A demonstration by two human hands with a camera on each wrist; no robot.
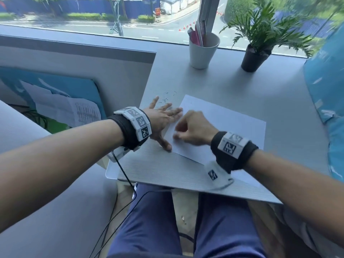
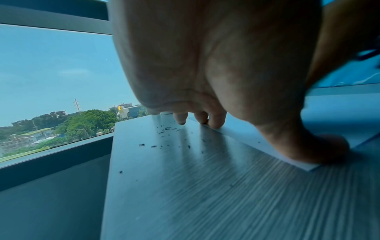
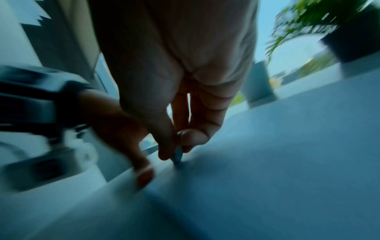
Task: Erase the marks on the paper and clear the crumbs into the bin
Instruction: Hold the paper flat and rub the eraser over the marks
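A white sheet of paper (image 1: 223, 127) lies on the grey table (image 1: 232, 81). My left hand (image 1: 162, 121) lies flat with spread fingers, pressing the paper's left edge (image 2: 246, 139) down. My right hand (image 1: 191, 130) is curled and blurred over the paper's left part, and in the right wrist view it pinches a small eraser (image 3: 178, 154) whose tip touches the sheet. Dark eraser crumbs (image 1: 167, 97) are scattered on the table just beyond my left fingers, and these crumbs (image 2: 168, 129) also show in the left wrist view. No marks are clear on the paper.
A white cup (image 1: 203, 51) with pens and a potted plant (image 1: 255, 56) stand at the back by the window. A blue bin liner with crumpled papers (image 1: 61, 101) sits left of the table. A blue bag (image 1: 327, 90) lies at the right edge.
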